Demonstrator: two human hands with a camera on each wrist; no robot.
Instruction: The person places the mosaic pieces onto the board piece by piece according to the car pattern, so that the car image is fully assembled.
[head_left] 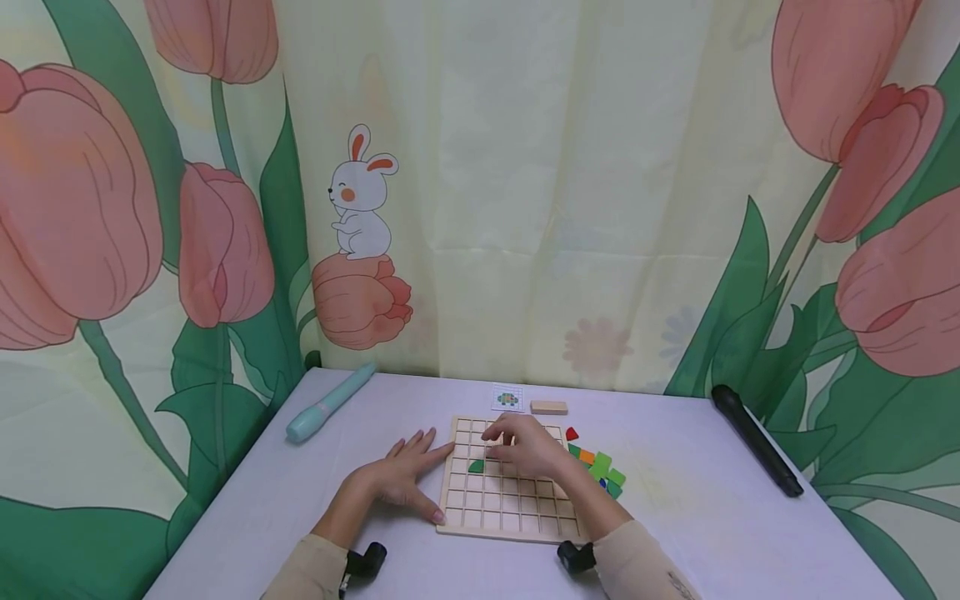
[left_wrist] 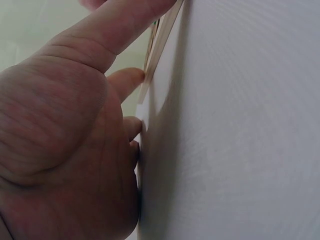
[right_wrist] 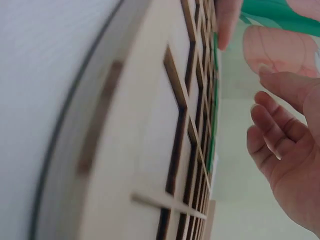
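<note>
A wooden grid board (head_left: 501,500) with square cells lies on the table. My left hand (head_left: 401,473) rests at its left side with fingers spread, the thumb by the near corner and the index finger against the edge. Above the upper part of the grid hovers my right hand (head_left: 531,448), its fingers (right_wrist: 265,117) loosely bent and apart from the thumb, with nothing visible between them. A green piece with a curved side (head_left: 476,467) sits in a cell on the left. Seen edge-on in the right wrist view, green pieces (right_wrist: 213,135) stand slightly above the grid.
Right of the board lie loose green, orange and blue pieces (head_left: 602,467) and a red piece (head_left: 572,433). Behind it are a pattern card (head_left: 507,398) and a small wooden block (head_left: 549,407). A teal stick (head_left: 330,404) lies left, a black stick (head_left: 757,440) right.
</note>
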